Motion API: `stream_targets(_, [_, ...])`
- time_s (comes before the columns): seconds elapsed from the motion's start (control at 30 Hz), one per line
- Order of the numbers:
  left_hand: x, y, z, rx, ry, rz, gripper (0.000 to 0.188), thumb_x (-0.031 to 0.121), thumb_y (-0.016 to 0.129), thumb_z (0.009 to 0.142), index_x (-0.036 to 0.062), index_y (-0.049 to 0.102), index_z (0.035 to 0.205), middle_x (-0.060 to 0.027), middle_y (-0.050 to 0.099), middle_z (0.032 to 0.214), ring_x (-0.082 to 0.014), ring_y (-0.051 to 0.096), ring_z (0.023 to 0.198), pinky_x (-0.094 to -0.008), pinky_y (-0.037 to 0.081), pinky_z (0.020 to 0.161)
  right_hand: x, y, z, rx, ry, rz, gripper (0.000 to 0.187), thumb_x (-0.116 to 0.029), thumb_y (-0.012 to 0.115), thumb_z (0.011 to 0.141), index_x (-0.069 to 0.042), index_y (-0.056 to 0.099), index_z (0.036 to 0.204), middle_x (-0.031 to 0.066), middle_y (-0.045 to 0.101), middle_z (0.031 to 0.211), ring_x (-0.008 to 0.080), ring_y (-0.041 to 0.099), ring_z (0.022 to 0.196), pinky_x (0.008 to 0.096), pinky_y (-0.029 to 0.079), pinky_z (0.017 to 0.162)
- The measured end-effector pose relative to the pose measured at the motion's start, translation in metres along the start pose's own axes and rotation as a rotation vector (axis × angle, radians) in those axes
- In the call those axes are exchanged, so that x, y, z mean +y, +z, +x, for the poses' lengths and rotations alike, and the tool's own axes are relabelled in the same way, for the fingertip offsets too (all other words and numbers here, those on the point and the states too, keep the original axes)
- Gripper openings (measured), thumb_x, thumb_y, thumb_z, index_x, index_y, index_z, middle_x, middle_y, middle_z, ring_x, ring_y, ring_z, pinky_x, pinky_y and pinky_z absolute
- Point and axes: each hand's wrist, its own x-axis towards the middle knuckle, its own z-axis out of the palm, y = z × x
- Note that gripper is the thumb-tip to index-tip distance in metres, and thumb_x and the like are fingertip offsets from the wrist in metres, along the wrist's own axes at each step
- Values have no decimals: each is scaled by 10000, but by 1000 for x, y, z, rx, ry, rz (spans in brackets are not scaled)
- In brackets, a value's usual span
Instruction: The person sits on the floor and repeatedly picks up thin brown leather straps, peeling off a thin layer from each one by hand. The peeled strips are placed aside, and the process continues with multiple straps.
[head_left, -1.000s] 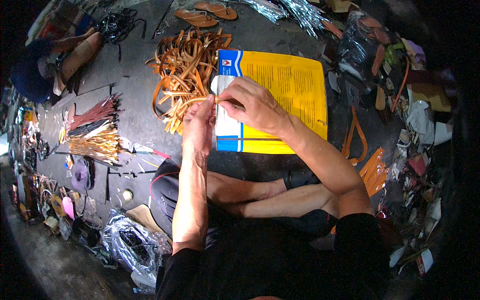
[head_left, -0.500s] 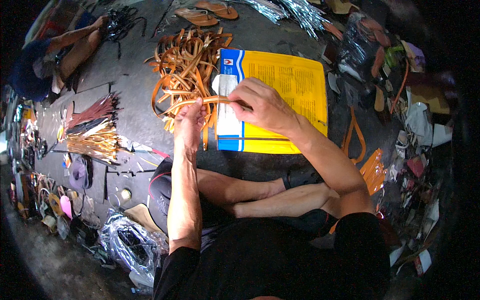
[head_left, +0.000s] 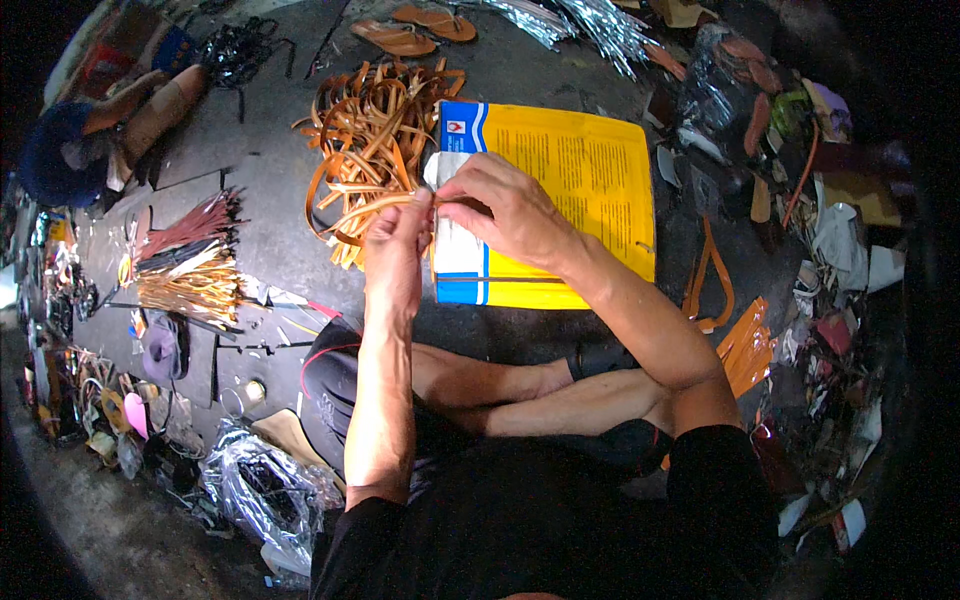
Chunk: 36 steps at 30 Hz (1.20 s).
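My left hand is closed on a tan leather-like strip, thumb on top, at the left edge of a yellow can-like or folded sheet with a blue and white band. The strip runs back left into a tangled heap of tan strips. My right hand is over the blue and white band, its thumb and forefinger pinched at the strip's end, close against my left thumb. The fingers hide the very end of the strip. Partly under my hands lies a white patch.
A pair of tan sandals lies at the far side. Bundles of brown and gold strips lie left, near a seated person. Clear plastic is at lower left. An orange strip bundle and scraps lie right.
My left hand has slid right along the strip, up to my right fingertips. The strip length that showed between my hands is now covered. My right hand has shifted slightly left.
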Motion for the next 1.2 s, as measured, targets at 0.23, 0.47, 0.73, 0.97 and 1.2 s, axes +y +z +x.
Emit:
stream_targets(0.23, [-6,-15,12,-6,-56,-41,143,199,677,927,65,664,878,10,638,763,-52,538,670,-186,403,615,2,-5,-6,-18,-14,-27,132,-127,709,819,-36,620,856,111,597,879,314,590,863,400,493,765])
stream_targets(0.47, [-2,-22,14,20,-23,19,149,192,689,920,59,656,862,-3,645,778,-59,542,680,-181,403,619,4,-10,-3,-45,-12,-45,116,-122,701,825,-38,625,855,106,598,864,308,598,858,399,494,759])
stream_targets(0.73, [-3,-41,17,44,-12,57,148,189,695,916,58,653,861,-11,648,774,-53,538,674,-182,399,613,3,-10,-8,-10,-6,-68,110,-50,722,804,-19,660,889,92,609,845,275,616,814,363,505,707])
stream_targets(0.97, [2,-50,12,79,2,-121,144,210,666,933,73,622,945,-29,671,836,-107,646,787,-224,524,746,-7,0,-7,-70,-134,-338,141,-58,688,769,-44,596,876,110,564,844,301,585,829,389,500,746])
stream_targets(1.2, [6,9,1,46,190,154,154,158,709,901,91,587,967,23,605,795,-50,534,672,-195,425,626,-10,-5,-5,14,79,-68,141,-48,665,811,-36,599,935,125,591,897,305,602,874,398,505,773])
